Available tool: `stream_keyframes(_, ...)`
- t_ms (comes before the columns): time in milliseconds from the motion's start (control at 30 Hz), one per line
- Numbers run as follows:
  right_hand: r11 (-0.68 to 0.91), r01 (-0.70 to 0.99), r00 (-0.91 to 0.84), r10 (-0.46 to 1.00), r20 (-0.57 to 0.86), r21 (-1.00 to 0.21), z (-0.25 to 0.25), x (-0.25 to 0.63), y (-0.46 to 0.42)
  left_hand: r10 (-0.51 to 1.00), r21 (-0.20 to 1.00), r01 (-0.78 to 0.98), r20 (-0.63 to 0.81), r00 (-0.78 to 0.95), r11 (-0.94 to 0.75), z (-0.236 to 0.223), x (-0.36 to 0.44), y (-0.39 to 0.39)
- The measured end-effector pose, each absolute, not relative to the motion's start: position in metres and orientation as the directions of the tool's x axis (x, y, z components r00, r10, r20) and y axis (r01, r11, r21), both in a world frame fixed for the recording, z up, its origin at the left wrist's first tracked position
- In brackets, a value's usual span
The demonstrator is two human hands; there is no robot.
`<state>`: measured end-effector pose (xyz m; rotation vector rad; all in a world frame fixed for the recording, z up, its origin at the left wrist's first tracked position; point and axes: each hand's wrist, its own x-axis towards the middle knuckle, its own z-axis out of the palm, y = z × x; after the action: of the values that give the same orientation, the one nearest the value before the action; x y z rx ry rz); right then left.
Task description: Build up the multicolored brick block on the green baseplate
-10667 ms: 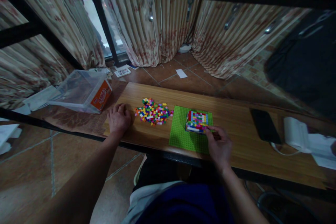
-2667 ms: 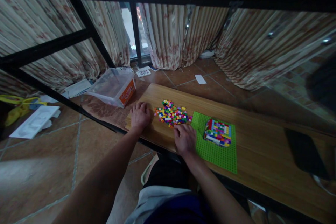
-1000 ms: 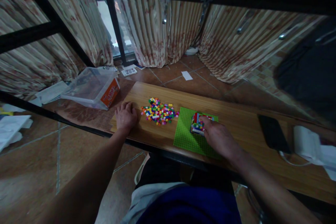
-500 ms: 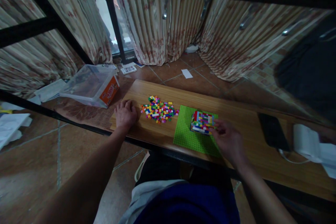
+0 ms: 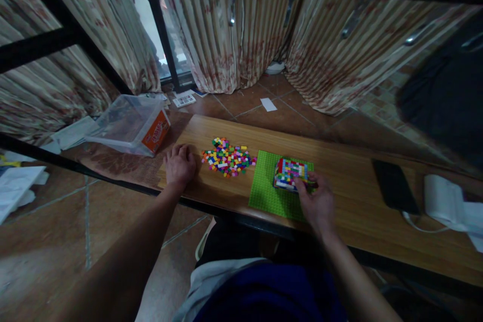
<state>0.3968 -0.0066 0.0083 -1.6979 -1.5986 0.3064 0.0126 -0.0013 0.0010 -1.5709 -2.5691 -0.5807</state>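
Note:
My left hand (image 5: 180, 165) rests palm down on the left end of the wooden table, fingers loosely bent and holding nothing. Just right of it lies a loose pile of small colourful toy bricks (image 5: 227, 158). A green baseplate (image 5: 261, 192) lies beyond the pile, and on it stands a boxy, multicoloured toy-brick block (image 5: 290, 173). At the block's right end is my right hand (image 5: 317, 202), its thumb over the near right corner and its fingers round the right side. The fingertips are partly hidden behind the block.
On the right of the table (image 5: 350, 196) lie a black phone (image 5: 394, 186) with a white cable and a white device (image 5: 443, 201). A clear plastic bin (image 5: 124, 126) with an orange label stands beyond the table's left end. Curtains (image 5: 215, 35) hang behind.
My right hand has moved left and closer in, its thumb now over the block's near right corner. My left hand has stayed put.

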Motion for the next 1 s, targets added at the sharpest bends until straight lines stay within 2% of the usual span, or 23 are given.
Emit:
stream_keyframes(267,0.072,0.654,0.241,0.924,0.297,-0.753,0.003,0.391,-0.009,0.842,0.276,0.874,0.264,-0.47,0.401,-0.002,0.011,-0.001)
stream_keyframes(467,0.051,0.632,0.223,0.944,0.244,-0.773,0.005,0.392,-0.009,0.841,0.271,0.871,0.258,-0.476,0.409,-0.001,0.012,-0.002)
stream_keyframes(533,0.058,0.649,0.227,0.937,0.266,-0.759,0.008,0.393,-0.011,0.837,0.274,0.867,0.258,-0.482,0.415,-0.001,0.012,-0.001)
stream_keyframes(633,0.133,0.708,0.22,0.892,0.395,-0.694,0.02,0.386,-0.017,0.841,0.277,0.871,0.262,-0.474,0.405,-0.001,0.012,-0.002)
stream_keyframes(700,0.243,0.722,0.14,0.866,0.48,-0.648,0.029,0.375,-0.021,0.844,0.278,0.874,0.262,-0.468,0.399,-0.001,0.012,-0.002)
stream_keyframes(800,0.423,0.674,-0.055,0.846,0.53,-0.606,0.037,0.348,-0.025,0.843,0.277,0.873,0.26,-0.471,0.402,-0.001,0.012,-0.003)
stream_keyframes(900,0.509,0.628,-0.237,0.846,0.478,-0.589,0.032,0.317,-0.022,0.842,0.27,0.872,0.258,-0.474,0.409,-0.001,0.012,-0.003)
stream_keyframes(1000,0.527,0.617,-0.305,0.845,0.44,-0.584,0.019,0.293,-0.011,0.845,0.263,0.874,0.255,-0.471,0.408,-0.001,0.012,-0.003)
